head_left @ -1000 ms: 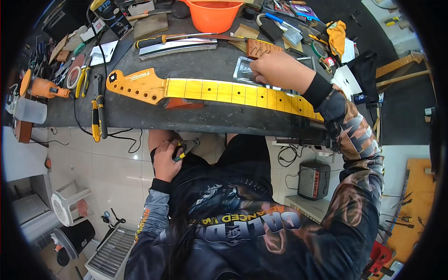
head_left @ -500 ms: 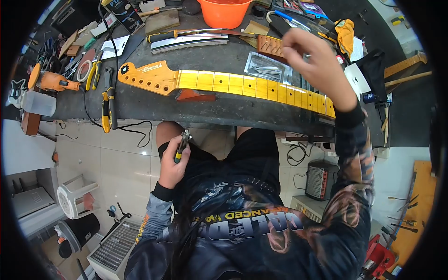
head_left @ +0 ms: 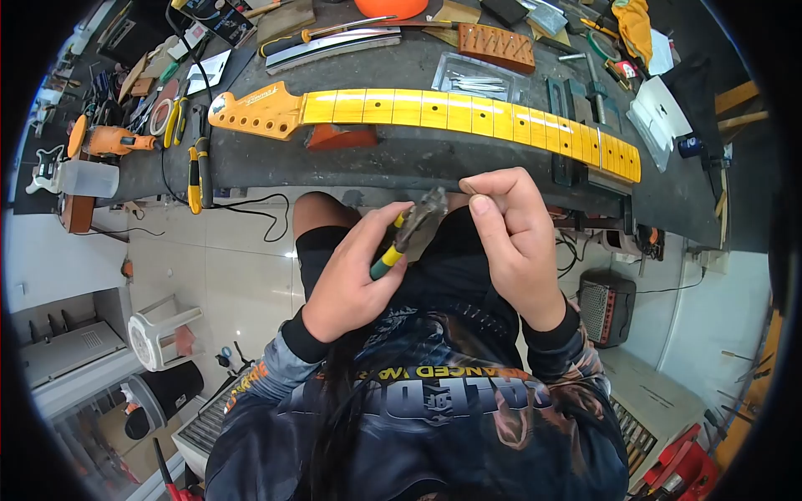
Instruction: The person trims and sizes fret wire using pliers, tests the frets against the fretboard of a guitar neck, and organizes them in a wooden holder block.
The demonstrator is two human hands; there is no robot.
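Note:
My left hand (head_left: 359, 271) is wrapped round pliers (head_left: 409, 232) with green and yellow handles, jaws pointing up and right. Just right of the jaws, my right hand (head_left: 516, 242) pinches a thin, small piece (head_left: 466, 187) between thumb and forefinger; what it is cannot be made out. Both hands are over the lap, in front of the bench edge. Beyond them a yellow guitar neck (head_left: 455, 113) with dark fret dots lies across the bench, its headstock at the left above a red-brown block (head_left: 342, 137).
A clear tray (head_left: 480, 79) of thin metal pieces and a wooden block with slots (head_left: 496, 48) lie behind the neck. An orange tub (head_left: 391, 8) is at the back. Cutters (head_left: 199, 171) and an orange power tool (head_left: 117, 140) are at the left.
My right hand has come down from above the neck's right part to beside the pliers. My left hand has raised the pliers and moved right. The view has shifted.

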